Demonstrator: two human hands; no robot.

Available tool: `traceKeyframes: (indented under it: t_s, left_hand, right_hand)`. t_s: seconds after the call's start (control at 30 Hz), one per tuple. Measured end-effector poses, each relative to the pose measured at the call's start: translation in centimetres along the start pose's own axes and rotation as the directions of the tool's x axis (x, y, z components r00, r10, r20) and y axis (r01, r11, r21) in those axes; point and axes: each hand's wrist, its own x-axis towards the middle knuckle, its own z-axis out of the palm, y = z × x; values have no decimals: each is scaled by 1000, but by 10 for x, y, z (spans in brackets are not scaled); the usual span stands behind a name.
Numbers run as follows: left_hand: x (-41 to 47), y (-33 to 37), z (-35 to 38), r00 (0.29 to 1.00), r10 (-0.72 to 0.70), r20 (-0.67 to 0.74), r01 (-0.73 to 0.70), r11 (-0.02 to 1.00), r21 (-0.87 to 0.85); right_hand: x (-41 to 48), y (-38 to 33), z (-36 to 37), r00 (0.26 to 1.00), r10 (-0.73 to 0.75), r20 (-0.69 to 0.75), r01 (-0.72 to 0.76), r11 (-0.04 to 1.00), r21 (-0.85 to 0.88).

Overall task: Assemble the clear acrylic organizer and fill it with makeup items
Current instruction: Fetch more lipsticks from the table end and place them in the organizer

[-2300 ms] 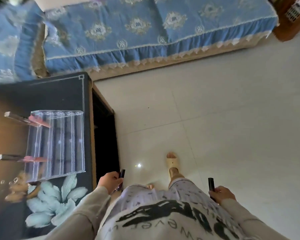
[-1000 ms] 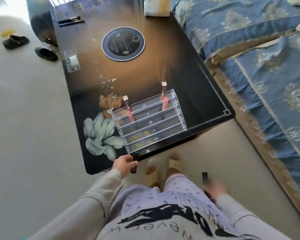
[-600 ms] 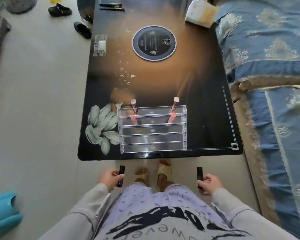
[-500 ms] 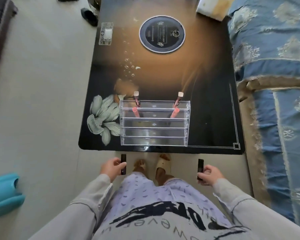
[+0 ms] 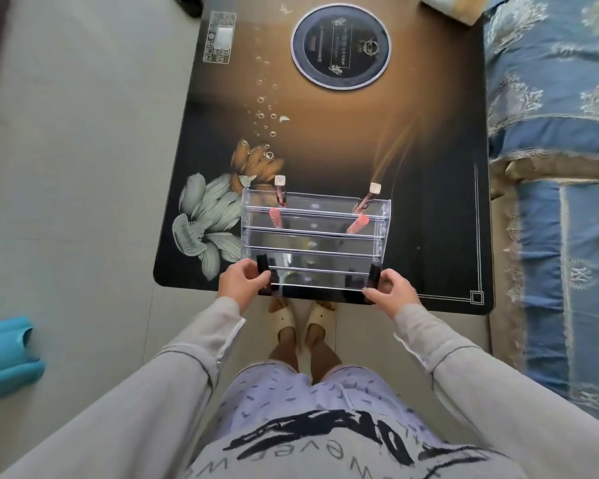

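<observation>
A clear acrylic stepped organizer [image 5: 313, 243] with four long rows stands on the glossy black table [image 5: 429, 202], close to its near edge and just beside a painted pale flower. In its farthest row two pink lip-gloss tubes lean, each with a pale square cap: the left pink tube [image 5: 279, 198] near the left end, the right pink tube [image 5: 363, 210] near the right end and tilted more.

The person stands at the table's edge in beige slippers [image 5: 301, 318], both grey sleeves reaching forward. The left hand [image 5: 242, 283] pinches a short black tube [image 5: 263, 269] upright at the left end of the nearest row. The right hand [image 5: 391, 293] pinches a second black tube [image 5: 373, 278] upright at the right end of that row. I cannot tell whether either tube sits inside the row.

Farther back on the table lies a round black disc with a pale rim [image 5: 341, 46]. A blue patterned sofa cover [image 5: 561, 133] runs along the right side, and a turquoise plastic object [image 5: 7, 357] sits on the floor at the left.
</observation>
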Motion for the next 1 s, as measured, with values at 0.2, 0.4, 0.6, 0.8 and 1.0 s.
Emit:
traceKeyframes:
  t_s: [0.2,0.4,0.6,0.8,1.0]
  left_hand:
    - [25,22,-6,984,135,-117,-128,990,66]
    - [36,31,7,967,213,-137,-210,977,38]
    - [41,32,19,963,241,-123,-225,966,128]
    - [44,29,21,963,239,-125,-217,962,167]
    - [44,28,21,966,235,-111,-216,963,159]
  right_hand:
    - [14,-28,10,972,-120,-203,123,992,0]
    - [21,-36,19,939,-208,-274,216,976,0]
    - [33,-34,28,907,-278,-317,251,960,-124]
    - [43,-41,31,904,-257,-342,231,966,-115]
    - [47,-40,32,931,-253,-262,211,961,-176]
